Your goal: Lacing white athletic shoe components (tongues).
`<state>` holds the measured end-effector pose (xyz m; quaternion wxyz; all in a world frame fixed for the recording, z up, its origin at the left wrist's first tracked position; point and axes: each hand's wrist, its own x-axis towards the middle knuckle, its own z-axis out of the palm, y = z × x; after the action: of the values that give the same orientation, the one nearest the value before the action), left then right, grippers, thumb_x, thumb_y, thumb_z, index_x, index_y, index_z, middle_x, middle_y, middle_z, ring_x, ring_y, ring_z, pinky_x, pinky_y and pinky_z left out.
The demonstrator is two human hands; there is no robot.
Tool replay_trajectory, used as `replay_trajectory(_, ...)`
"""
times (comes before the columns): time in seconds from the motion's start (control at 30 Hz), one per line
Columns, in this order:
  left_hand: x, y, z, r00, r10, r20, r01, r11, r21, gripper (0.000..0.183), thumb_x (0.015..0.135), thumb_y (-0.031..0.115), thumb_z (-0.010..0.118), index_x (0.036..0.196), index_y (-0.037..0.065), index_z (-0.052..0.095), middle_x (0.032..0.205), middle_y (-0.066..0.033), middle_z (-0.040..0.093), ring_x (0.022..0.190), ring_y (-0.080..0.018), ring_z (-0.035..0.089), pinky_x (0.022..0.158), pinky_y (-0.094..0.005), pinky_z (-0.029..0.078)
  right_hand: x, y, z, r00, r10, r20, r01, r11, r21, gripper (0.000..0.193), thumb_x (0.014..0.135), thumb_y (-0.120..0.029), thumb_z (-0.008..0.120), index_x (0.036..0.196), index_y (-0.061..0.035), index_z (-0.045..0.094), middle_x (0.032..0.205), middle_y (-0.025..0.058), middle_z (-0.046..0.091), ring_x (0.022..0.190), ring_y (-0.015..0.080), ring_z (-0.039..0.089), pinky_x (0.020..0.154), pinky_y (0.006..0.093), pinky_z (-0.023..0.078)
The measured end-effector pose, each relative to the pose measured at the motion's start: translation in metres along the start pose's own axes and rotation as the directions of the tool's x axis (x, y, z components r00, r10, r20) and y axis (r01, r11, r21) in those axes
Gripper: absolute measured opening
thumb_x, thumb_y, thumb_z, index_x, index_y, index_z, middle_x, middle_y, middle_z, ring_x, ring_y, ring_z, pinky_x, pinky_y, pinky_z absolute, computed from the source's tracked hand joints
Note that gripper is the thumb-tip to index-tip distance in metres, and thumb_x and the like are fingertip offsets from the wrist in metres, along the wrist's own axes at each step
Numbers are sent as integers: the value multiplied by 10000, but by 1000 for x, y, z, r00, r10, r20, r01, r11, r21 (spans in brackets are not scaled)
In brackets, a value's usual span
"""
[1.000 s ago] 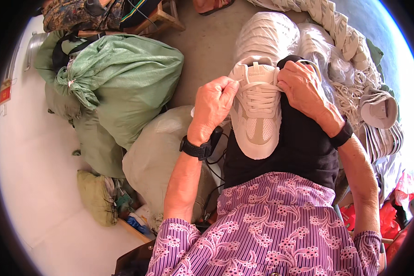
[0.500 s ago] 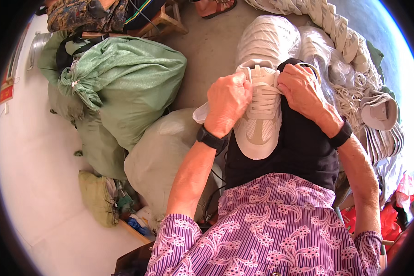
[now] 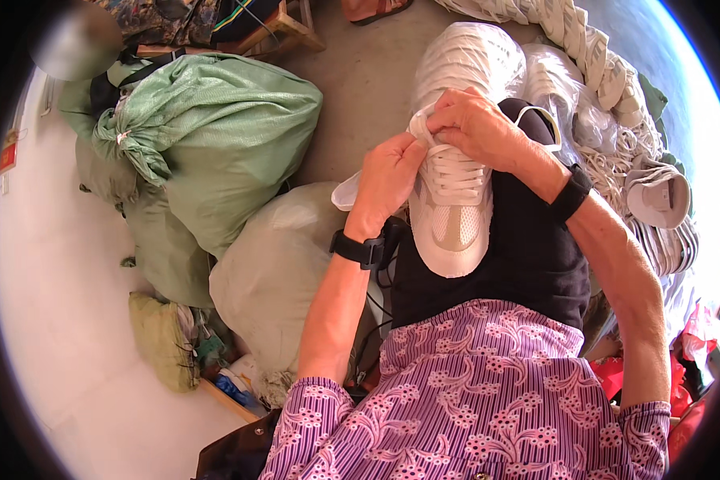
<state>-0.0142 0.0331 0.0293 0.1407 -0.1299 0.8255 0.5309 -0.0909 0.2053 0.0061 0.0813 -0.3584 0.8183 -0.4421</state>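
Note:
A cream-white sneaker (image 3: 451, 244) rests on my lap, toe pointing toward me, its lace crossed through several rows of eyelets. My left hand (image 3: 386, 178) is closed in a pinch on the left edge of the sneaker's upper, beside the top eyelets. Reaching across the tongue, my right hand (image 3: 478, 130) has thumb and fingers closed on the shoelace (image 3: 422, 128) at the same left edge. The fingertips almost meet, and my right hand hides the tongue and collar. A white loop of lace stands out to the right of my right hand; a pale end hangs left of my left hand.
Beyond my knees stand plastic-wrapped stacks of pale shoes (image 3: 466, 60). On the right lie a heap of white laces (image 3: 604, 164) and more shoe parts (image 3: 658, 196). Large green sacks (image 3: 232, 120) and a pale sack (image 3: 272, 264) crowd the left. A wooden stool (image 3: 284, 28) is at the back.
My right hand has moved left across the tongue, from the sneaker's right edge to its left edge beside my left hand. The left hand has shifted slightly left.

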Motion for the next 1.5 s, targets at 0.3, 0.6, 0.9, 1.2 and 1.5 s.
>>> replay_trajectory(0.3, 0, 8, -7, 999, -15, 28, 16, 1000, -17, 292, 918, 292, 562, 781, 39, 619, 653, 60, 476, 579, -30, 387, 515, -208, 313, -7, 11, -7, 987, -121, -102, 114, 991, -70, 88, 731, -115, 607, 776, -79, 674, 844, 88, 616, 870, 309, 580, 789, 426, 459)
replay_trajectory(0.6, -16, 21, -44, 986, -24, 167, 52, 984, -168, 205, 892, 222, 623, 937, 23, 611, 725, 51, 504, 638, -33, 414, 561, -205, 369, -55, 38, -93, 956, 259, -138, -287, 924, -251, 83, 803, -119, 592, 799, -39, 614, 832, 99, 555, 874, 297, 542, 798, 394, 431)
replay_trajectory(0.9, -9, 28, -34, 990, 126, -58, -96, 924, 369, 185, 897, 191, 608, 888, 10, 643, 726, 43, 544, 647, -52, 477, 599, -198, 388, -23, 6, -23, 1000, 25, 17, -17, 925, -379, 164, 783, -152, 624, 940, -108, 640, 992, 64, 562, 1035, 253, 514, 880, 426, 421)
replay_trajectory(1.2, -4, 23, -31, 917, 297, 267, 44, 590, -806, 252, 967, 222, 513, 1139, 46, 568, 1015, -67, 611, 1052, -216, 575, 927, -391, 490, -48, 26, -65, 997, 68, -47, -83, 837, -541, 83, 766, -91, 589, 848, -77, 594, 932, 64, 566, 957, 255, 537, 838, 405, 426)
replay_trajectory(1.5, 5, -4, 2, 952, 145, 270, 231, 241, -943, 256, 965, 179, 498, 1191, 87, 576, 1171, -93, 636, 1159, -303, 555, 1002, -478, 446, -83, 50, -84, 969, 191, -157, -247, 771, -587, 66, 787, -97, 560, 838, -59, 575, 912, 80, 555, 945, 286, 536, 807, 414, 441)
